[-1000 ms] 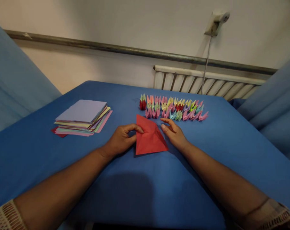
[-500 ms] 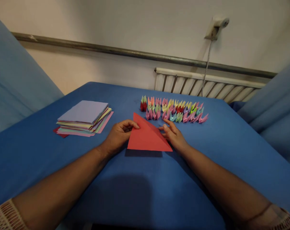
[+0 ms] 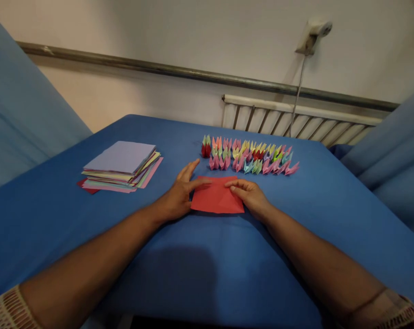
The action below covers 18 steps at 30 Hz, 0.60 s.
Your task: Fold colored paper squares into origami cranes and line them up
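Note:
A sheet of red origami paper [image 3: 216,197], opened out with a faint crease showing, is between my hands over the blue table. My right hand [image 3: 253,196] pinches its right side, with the thumb and fingertips at the upper edge. Along the left side, my left hand [image 3: 179,194] has its fingers stretched out and apart, and its thumb lies across the top of the paper. Beyond the paper stand rows of small folded paper figures [image 3: 249,155] in pink, yellow, green, red and blue.
On the left of the blue-covered table [image 3: 207,274] lies a stack of coloured paper sheets [image 3: 119,157], a lilac one on top. Behind the table are a wall pipe [image 3: 165,68], a radiator [image 3: 271,114] and a socket with a cord [image 3: 311,39]. Blue curtains [image 3: 25,100] hang at both sides.
The red paper has gone from a tilted triangular shape to a flatter, wider rectangular one. My left fingers have spread away from it, and my right hand has closed on its right side.

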### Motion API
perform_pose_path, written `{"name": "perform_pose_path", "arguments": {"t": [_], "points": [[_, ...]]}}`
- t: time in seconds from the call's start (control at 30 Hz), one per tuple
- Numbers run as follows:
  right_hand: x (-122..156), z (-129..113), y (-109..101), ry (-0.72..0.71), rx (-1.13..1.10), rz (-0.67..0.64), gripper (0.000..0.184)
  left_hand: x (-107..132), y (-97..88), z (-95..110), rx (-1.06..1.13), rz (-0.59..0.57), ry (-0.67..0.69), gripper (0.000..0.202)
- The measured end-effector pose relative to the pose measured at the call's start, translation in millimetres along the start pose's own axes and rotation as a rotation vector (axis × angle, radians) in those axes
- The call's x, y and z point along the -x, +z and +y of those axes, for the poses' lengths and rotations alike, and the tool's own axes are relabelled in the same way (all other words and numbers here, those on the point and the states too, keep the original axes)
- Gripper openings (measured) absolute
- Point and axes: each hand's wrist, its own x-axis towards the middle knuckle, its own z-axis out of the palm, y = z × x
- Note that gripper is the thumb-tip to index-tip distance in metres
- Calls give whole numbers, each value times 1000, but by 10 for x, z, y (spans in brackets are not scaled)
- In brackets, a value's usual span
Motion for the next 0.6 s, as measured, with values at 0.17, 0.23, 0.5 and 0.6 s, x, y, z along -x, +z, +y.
{"name": "perform_pose_path", "arguments": {"t": [0.17,0.23,0.5,0.6], "points": [[1,-75,-173,159,-29,-223,36,3,18,-113,-105,-54,57,18],[-8,-88,-254,126,88,-312,44,-10,40,-135,-108,-94,34,17],[-16,88,-207,-423,669,-91,33,-52,67,-65,-88,-175,-127,29],[-50,162,-152,-411,698,8,11,-57,58,-73,-81,-155,-171,31]]}}
